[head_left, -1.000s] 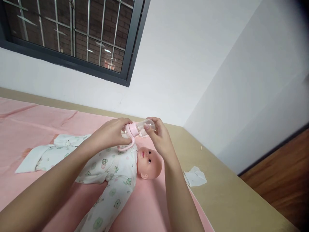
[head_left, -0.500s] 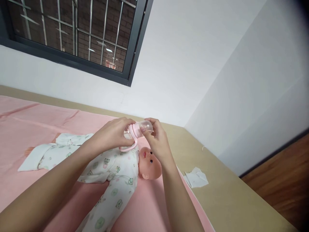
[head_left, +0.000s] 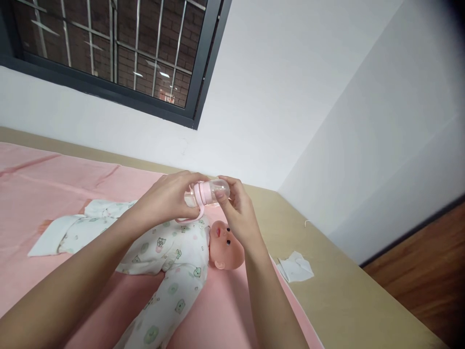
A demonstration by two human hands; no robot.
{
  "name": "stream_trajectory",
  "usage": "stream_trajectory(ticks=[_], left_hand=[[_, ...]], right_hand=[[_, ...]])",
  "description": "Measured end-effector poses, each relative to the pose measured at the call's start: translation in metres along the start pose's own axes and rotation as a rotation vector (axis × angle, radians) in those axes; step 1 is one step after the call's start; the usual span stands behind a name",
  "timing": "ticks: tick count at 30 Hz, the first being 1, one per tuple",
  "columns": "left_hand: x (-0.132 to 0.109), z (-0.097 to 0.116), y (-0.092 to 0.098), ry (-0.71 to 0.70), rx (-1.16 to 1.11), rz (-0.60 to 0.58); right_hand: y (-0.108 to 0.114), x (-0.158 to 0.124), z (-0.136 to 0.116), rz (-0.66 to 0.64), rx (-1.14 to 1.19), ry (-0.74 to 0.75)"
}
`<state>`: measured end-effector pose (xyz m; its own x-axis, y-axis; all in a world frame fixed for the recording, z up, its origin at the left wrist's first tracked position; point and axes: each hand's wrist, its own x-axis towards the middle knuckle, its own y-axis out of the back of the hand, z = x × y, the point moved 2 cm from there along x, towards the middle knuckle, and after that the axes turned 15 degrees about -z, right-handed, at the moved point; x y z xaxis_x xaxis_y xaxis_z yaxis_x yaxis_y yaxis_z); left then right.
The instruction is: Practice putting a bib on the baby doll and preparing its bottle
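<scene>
A clear baby bottle with a pink collar and a pink handle is held sideways above a doll. My left hand is closed around the bottle's body, which its fingers partly hide. At the other end, my right hand pinches the transparent dome-shaped cap between thumb and fingers. The cap sits against the collar. Below the hands the baby doll lies on its back, in white clothes with green and pink animal prints. My right forearm covers part of its head.
Under the doll a pink cloth is spread over a wooden surface. A crumpled white cloth or tissue lies to the right. Behind are a white wall and a dark-framed barred window.
The bottle has tilted slightly nearer level, its handle shifting a little up and left. My right thumb has moved slightly along the cap. The doll stays where it was.
</scene>
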<state>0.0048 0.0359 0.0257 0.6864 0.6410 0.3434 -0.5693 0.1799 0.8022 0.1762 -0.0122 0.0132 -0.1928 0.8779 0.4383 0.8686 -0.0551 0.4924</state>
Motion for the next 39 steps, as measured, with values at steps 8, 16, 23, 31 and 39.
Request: stream_trajectory(ticks=[8,16,23,31,39], left_hand=[[0.000,-0.006,0.001,0.038,0.068,-0.038],[-0.004,-0.008,0.005,0.003,0.103,-0.054],[-0.005,-0.008,0.009,0.006,0.109,-0.067],[-0.007,-0.005,0.011,-0.024,0.167,-0.073],[-0.009,-0.003,0.011,-0.041,0.224,-0.070]], right_hand=[[0.001,-0.002,0.000,-0.094,0.049,-0.016],[-0.001,-0.002,-0.002,-0.169,0.137,-0.010],[-0.003,-0.001,0.000,-0.193,0.110,0.022],[-0.003,-0.001,0.001,-0.205,0.129,0.028],[-0.004,-0.001,0.000,-0.204,0.162,0.029]])
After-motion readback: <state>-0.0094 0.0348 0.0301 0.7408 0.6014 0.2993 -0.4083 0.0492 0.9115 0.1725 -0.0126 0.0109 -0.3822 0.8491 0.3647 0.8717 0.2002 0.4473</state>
